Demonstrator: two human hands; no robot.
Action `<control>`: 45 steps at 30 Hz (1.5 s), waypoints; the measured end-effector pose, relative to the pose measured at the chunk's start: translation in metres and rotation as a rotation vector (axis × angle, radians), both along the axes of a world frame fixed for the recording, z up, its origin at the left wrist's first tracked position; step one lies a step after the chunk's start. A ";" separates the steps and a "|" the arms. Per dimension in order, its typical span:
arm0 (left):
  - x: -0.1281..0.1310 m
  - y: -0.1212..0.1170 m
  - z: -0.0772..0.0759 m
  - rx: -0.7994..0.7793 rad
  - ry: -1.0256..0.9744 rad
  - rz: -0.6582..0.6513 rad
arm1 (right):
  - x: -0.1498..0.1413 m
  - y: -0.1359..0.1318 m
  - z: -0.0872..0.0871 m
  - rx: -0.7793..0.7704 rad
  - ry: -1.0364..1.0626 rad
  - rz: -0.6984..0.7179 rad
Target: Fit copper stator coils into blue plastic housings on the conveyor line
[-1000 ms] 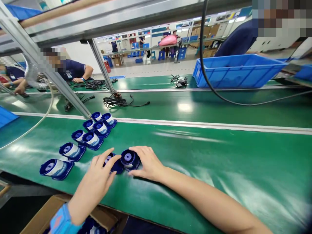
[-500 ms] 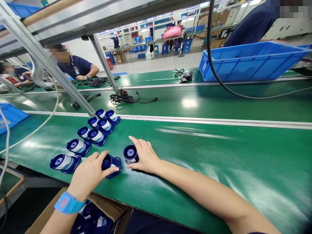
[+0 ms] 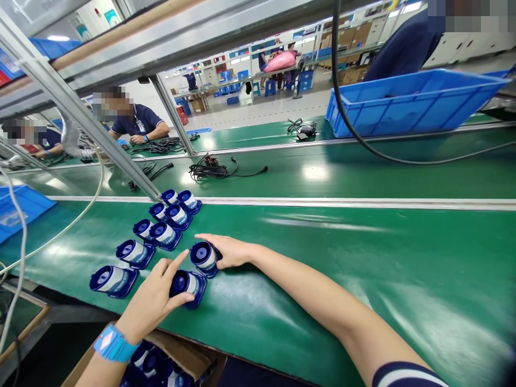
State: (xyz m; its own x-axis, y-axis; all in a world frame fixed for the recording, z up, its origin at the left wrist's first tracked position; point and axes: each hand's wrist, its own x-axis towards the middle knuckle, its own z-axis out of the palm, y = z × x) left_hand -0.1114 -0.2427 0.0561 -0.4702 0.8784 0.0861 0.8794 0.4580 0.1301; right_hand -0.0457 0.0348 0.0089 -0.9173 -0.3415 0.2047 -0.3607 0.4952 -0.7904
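Two dark blue plastic housings, each a round cup with a pale label and a flared base, stand in front of me on the green bench. My left hand (image 3: 161, 287) is spread beside the nearer housing (image 3: 194, 286), its thumb along the near side and its index finger stretched past the rim. My right hand (image 3: 228, 251) is curled round the right side of the farther housing (image 3: 204, 257), which stands close behind the nearer one. More such housings (image 3: 133, 252) form two slanting rows to the left, several of them labelled alike.
Below the bench edge, a cardboard box (image 3: 181, 352) holds more blue housings. A metal post (image 3: 100, 118) rises behind the rows. Coiled black cables (image 3: 209, 169) lie on the belt beyond the white rail. A blue crate (image 3: 411, 105) stands far right; a person (image 3: 141, 121) sits across.
My right hand has moved left with its housing, bringing it up close to the nearer one. My left hand's fingers have opened wider around its housing.
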 end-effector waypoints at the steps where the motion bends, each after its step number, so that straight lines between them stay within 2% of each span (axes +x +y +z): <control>1: 0.000 -0.001 -0.001 0.004 0.002 0.000 | -0.002 -0.001 0.000 -0.009 -0.009 -0.002; 4: 0.000 0.005 0.004 0.021 0.116 -0.060 | -0.006 -0.004 -0.001 -0.016 -0.046 -0.014; 8: 0.009 0.033 0.014 -0.011 0.252 -0.247 | -0.008 -0.006 -0.009 -0.065 0.028 0.003; 10: 0.018 0.049 0.013 -0.061 0.251 -0.304 | -0.003 -0.003 -0.015 -0.107 0.093 -0.068; 12: 0.026 0.057 0.009 -0.104 0.218 -0.293 | 0.009 0.006 -0.021 -0.127 0.118 -0.184; 15: 0.025 0.042 0.002 -0.124 0.186 -0.196 | 0.035 0.033 -0.030 -0.108 0.098 -0.341; 18: 0.008 0.004 -0.002 -0.112 0.220 -0.077 | 0.060 0.059 -0.038 -0.100 0.078 -0.467; 21: -0.017 -0.030 -0.004 -0.109 0.245 0.014 | 0.072 0.068 -0.043 -0.122 0.088 -0.554; 23: -0.033 -0.040 -0.005 -0.116 0.240 0.036 | 0.074 0.066 -0.043 -0.140 0.101 -0.558; 32: -0.071 -0.036 -0.001 -0.107 0.254 0.057 | 0.074 0.058 -0.041 -0.101 0.142 -0.486; 36: -0.075 -0.037 -0.001 -0.097 0.320 0.022 | 0.074 0.058 -0.039 -0.103 0.136 -0.480; 39: -0.056 -0.014 -0.001 -0.001 0.423 -0.017 | 0.076 0.058 -0.038 -0.063 0.133 -0.479; 42: -0.016 0.038 -0.012 0.083 0.406 -0.105 | 0.076 0.061 -0.036 0.036 0.155 -0.508; 45: 0.026 0.102 -0.035 -0.017 0.233 -0.370 | 0.064 0.075 -0.029 0.168 0.166 -0.628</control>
